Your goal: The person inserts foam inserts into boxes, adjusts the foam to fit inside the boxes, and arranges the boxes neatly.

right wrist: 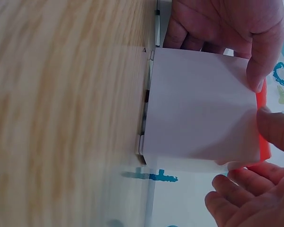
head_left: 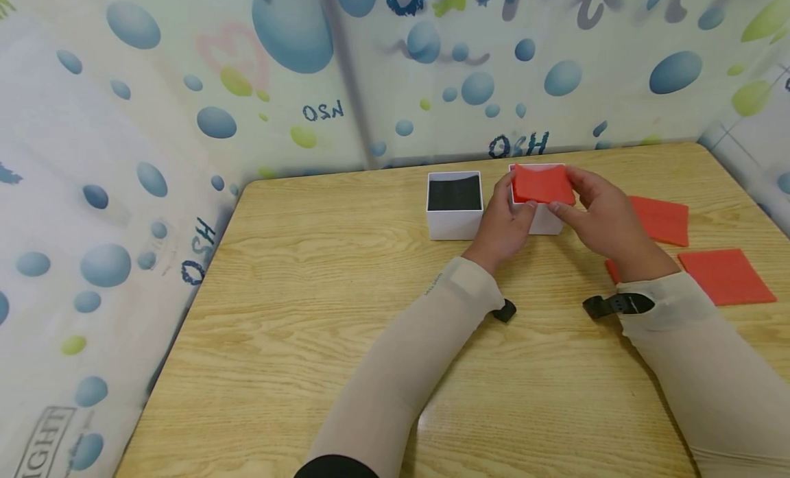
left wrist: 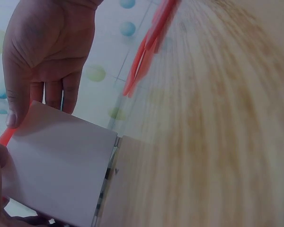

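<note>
A red folded sheet (head_left: pixel 543 183) lies over the open top of the right white box (head_left: pixel 546 221). My left hand (head_left: pixel 501 224) holds the sheet's left side, its thumb at the front edge. On the opposite side my right hand (head_left: pixel 599 210) grips the sheet, thumb in front and fingers along the side. In the right wrist view, a strip of the red sheet (right wrist: pixel 263 142) shows along the box's top rim, with both thumbs right at it. The box front (right wrist: pixel 201 104) faces the camera. The inside of this box is hidden under the sheet.
A second white box (head_left: pixel 453 225) stands just left, with a black piece (head_left: pixel 455 193) inside. Red flat sheets (head_left: pixel 728 277) lie on the wooden table (head_left: pixel 308 293) at the right, one partly behind my right wrist. A printed curtain (head_left: pixel 395 87) hangs along the back edge.
</note>
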A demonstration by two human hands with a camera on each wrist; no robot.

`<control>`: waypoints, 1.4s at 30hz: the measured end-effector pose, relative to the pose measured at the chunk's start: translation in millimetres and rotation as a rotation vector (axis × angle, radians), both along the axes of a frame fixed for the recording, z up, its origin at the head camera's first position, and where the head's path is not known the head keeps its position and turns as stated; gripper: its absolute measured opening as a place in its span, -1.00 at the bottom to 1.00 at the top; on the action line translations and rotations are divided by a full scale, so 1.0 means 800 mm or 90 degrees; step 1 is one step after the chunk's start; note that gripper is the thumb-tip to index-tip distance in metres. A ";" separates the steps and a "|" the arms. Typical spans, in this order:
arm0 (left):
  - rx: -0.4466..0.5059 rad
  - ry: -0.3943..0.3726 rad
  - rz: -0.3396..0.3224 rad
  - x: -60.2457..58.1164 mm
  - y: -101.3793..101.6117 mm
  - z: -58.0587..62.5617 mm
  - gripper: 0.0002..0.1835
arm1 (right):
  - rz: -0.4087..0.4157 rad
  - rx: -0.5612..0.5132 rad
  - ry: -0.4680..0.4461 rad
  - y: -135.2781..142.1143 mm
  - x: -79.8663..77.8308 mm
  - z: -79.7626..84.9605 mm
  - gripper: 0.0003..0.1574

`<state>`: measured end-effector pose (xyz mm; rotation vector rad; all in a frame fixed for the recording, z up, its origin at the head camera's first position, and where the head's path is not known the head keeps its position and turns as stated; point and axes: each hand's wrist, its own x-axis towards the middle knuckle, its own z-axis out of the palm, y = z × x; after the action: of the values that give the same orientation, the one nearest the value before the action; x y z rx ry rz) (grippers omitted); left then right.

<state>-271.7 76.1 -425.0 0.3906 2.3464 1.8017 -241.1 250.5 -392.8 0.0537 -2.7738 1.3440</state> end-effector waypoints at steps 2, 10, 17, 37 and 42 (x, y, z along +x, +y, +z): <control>0.001 -0.003 0.001 0.000 0.000 0.000 -0.28 | -0.001 -0.004 -0.001 -0.001 0.001 0.001 -0.03; -0.002 -0.003 0.003 0.000 0.000 0.000 -0.27 | -0.031 -0.033 -0.005 -0.002 0.002 0.003 -0.02; -0.001 -0.004 0.006 0.000 0.000 -0.001 -0.27 | -0.046 -0.026 -0.010 -0.003 0.004 0.005 -0.03; -0.008 -0.015 0.013 0.000 0.000 0.001 -0.28 | -0.065 -0.028 -0.004 -0.005 0.006 0.002 -0.16; -0.004 -0.011 0.011 0.000 0.001 0.001 -0.28 | -0.081 -0.046 -0.018 -0.004 0.004 0.001 -0.25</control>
<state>-271.6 76.8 -424.5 0.3541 2.3497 1.7979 -237.9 247.5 -391.7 -0.1442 -2.6971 1.4210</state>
